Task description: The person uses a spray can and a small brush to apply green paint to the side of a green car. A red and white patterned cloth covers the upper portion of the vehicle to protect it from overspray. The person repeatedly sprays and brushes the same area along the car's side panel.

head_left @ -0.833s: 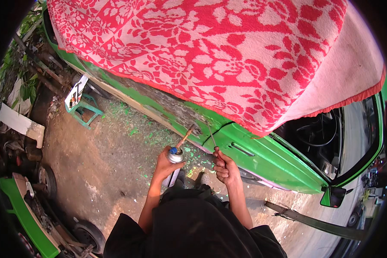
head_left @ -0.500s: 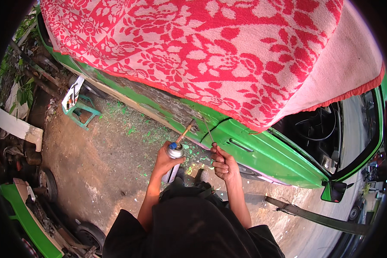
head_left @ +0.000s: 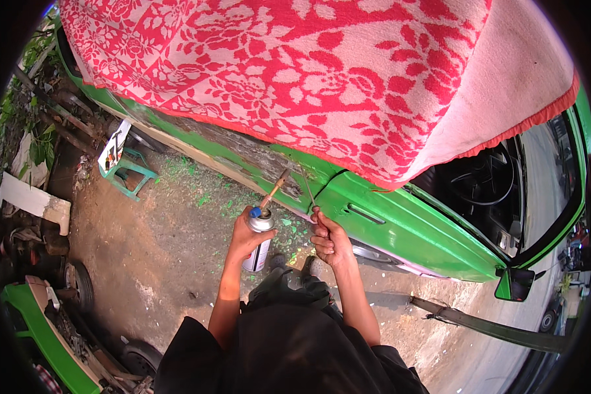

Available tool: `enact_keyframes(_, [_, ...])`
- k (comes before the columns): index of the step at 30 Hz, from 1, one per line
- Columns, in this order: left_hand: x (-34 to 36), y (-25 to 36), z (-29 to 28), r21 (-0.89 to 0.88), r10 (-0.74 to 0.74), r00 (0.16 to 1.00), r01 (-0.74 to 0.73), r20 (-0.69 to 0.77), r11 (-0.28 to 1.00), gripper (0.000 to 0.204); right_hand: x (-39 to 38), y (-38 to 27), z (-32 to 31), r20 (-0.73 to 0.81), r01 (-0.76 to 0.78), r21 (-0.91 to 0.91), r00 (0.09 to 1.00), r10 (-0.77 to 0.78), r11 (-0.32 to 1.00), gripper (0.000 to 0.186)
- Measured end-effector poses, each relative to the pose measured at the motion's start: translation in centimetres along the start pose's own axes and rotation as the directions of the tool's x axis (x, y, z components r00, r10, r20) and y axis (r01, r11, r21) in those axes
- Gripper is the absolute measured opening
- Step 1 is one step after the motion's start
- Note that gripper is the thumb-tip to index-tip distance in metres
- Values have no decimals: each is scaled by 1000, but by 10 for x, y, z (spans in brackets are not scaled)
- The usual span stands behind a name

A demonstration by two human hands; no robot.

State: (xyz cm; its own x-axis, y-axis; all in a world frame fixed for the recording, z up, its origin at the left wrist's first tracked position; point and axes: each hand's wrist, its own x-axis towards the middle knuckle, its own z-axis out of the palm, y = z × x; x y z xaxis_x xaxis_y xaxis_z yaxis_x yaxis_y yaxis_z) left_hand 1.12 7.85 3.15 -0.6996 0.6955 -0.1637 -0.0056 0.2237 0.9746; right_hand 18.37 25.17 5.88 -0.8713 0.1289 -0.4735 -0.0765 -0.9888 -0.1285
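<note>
Left hand (head_left: 244, 239) wrapped round gas canister (head_left: 257, 255), torch nozzle (head_left: 274, 187) toward green car (head_left: 427, 240) — right hand (head_left: 333, 241), fingers clamped on thin-shafted tool (head_left: 308, 188).

The blanket (head_left: 295, 79), cut off above, hides part of the car (head_left: 407, 230). The left hand (head_left: 243, 238) partly covers the canister (head_left: 258, 256); the right hand (head_left: 329, 240), the thin tool's handle (head_left: 316, 210). Items (head_left: 111, 156) at the stool (head_left: 135, 173) are too small to tell.
</note>
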Motion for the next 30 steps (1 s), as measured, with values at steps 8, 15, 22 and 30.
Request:
enact_keyframes(8, [-18, -6, 0, -91, -63, 998, 60, -27, 994, 47, -9, -12, -13, 23, -47, 10, 999, 47, 999, 13])
enact_keyframes(15, [-15, -3, 4, -55, -12, 1000, 11, -6, 998, 48, -9, -12, -12, 54, -70, 67, 996, 67, 995, 12])
enact_keyframes(22, [-13, -7, -1, -105, -43, 999, 41, -20, 994, 50, -7, -23, -29, 166, -136, 162, 980, 109, 977, 12])
enact_keyframes(30, [-23, -3, -4, -1, 43, 998, -43, -43, 999, 47, 28, -5, -2, 57, -66, 26, 996, 65, 997, 13])
